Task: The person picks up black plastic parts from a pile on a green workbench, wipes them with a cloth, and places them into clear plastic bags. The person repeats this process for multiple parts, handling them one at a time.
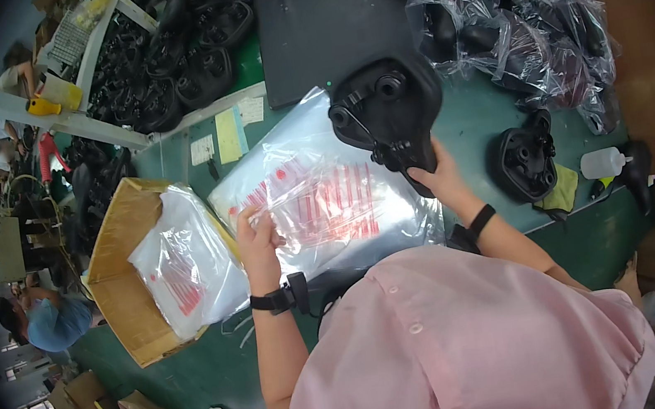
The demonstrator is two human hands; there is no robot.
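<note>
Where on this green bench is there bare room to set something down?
Bare green table shows between the held black saddle and the loose saddle. Another strip lies below the cardboard box. The bagged saddles crowd the far right corner.

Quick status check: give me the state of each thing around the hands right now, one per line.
Left hand: pinching the edge of the top clear bag.
Right hand: gripping the black saddle.
Black saddle: lifted, underside up, rails showing.
Clear bag: flat on the stack, red print up.
Cardboard box: open, holding more clear bags.
Second saddle: lying underside up on the green table, unbagged.
Bagged saddles: piled, wrapped in plastic.
</note>
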